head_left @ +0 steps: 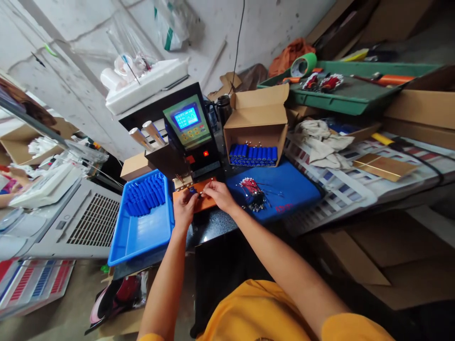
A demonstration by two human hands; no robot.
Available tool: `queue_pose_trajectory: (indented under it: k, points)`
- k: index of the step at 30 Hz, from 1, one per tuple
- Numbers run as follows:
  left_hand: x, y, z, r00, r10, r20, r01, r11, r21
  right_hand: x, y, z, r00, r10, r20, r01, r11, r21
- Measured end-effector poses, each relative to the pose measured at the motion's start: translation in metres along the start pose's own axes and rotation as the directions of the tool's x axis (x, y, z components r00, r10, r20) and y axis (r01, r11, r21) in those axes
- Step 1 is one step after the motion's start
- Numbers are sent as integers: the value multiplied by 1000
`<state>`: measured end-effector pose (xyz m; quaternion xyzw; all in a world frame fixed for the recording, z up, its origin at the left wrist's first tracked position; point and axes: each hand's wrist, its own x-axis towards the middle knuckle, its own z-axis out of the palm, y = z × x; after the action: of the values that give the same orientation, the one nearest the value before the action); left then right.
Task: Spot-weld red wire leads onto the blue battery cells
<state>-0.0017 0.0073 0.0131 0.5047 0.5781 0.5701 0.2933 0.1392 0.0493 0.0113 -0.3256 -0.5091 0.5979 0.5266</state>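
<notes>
Head view: we are looking forward and down from near the bench (213, 228), facing the wall (220, 21) beyond.

Orange block (207, 204), blue cylinders (146, 193), blue tray (142, 239), red-and-black wires (253, 190), green tray (330, 102)

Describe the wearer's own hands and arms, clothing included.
The left hand and right hand are bare, as are both forearms. Short yellow-orange sleeves show at the frame's lower edge, matching the shirt.

Sm. blue cell (192, 190), mostly hidden, at orange blk (206, 204)
</notes>
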Motion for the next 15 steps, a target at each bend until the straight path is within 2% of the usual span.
queue_pose_trajectory:
  k: [3, 9, 15]
  points:
    - [-2, -3, 4, 1000, 12, -26, -12, 1000, -1, 0, 0, 0, 1000, 1, -17, -1, 1000, -7]
    - [-4, -11, 0, 999, 42, -18, -42, 998, 36, 2, 0, 5, 999, 6, -51, -7, 1000, -15]
    - [-4, -11, -1, 997, 75, -10, -74, 995, 64, 6, -6, 15, 997, -44, -57, 36, 991, -129]
